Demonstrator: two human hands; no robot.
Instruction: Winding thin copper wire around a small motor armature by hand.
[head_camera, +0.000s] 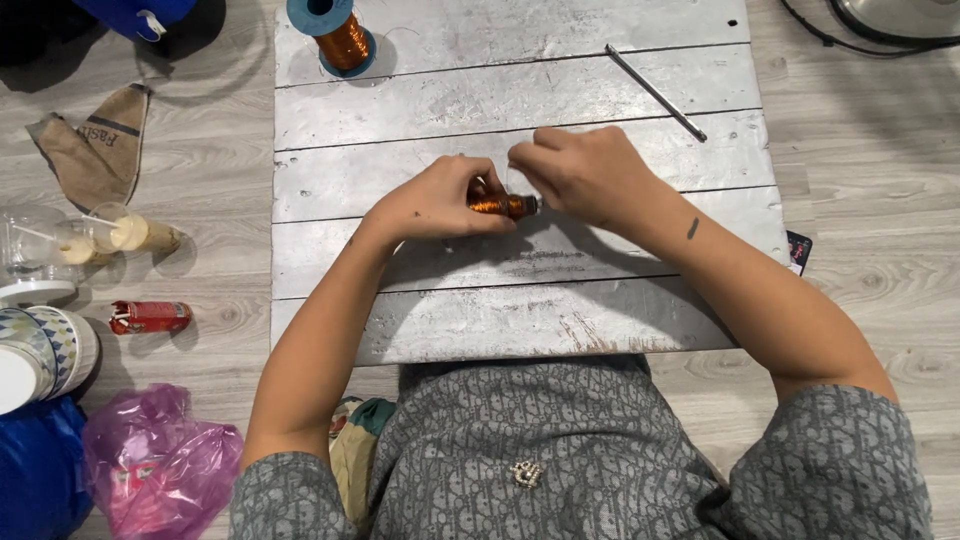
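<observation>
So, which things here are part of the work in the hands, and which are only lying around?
In use:
- left hand holding the small copper-wound coil
- right hand pinching at the coil's end
- blue spool of copper wire
- silver-painted wooden board

Lying about:
- thin metal rod
- small red can
- pink plastic bag
- brown cloth scrap
</observation>
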